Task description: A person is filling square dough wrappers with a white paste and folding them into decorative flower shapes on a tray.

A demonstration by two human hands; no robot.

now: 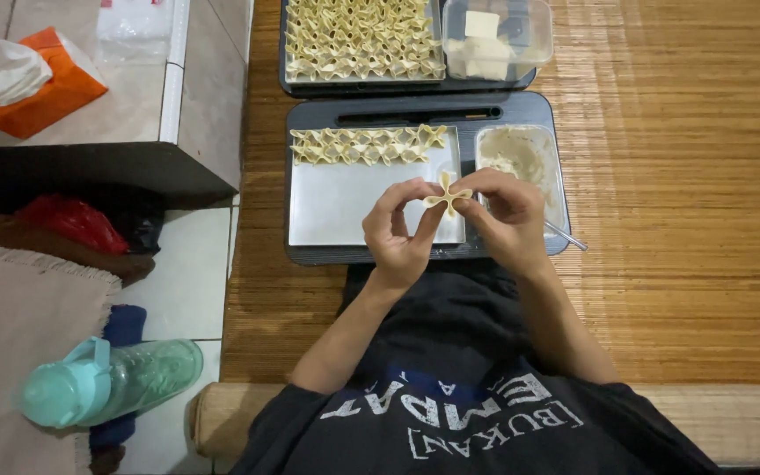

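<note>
Both hands meet above the near tray (310, 230), a dark one lined with a pale sheet. Left hand (398, 230) and right hand (507, 220) each pinch one folded dumpling (447, 194), pale yellow with flared corners; fingers (422, 187) closed on its left edge, the right hand's fingertips closed on its right edge. The dumpling is held in the air over the right part of the pale sheet, just left of the filling tub (521, 157). That clear tub sits in the tray's right end and holds a greyish-beige paste; a thin metal utensil (566, 236) pokes out at its near right corner. One row of finished dumplings (367, 145) lies along the far edge of the sheet. Farther off, a second tray (358, 40) is packed full with the same shapes, and beside it on the right a clear box of square wrappers (493, 35). Everything rests on a woven bamboo mat (679, 220). Left, on the tiled floor: teal water bottle (107, 383) lying down, orange tissue pack (32, 79).
</note>
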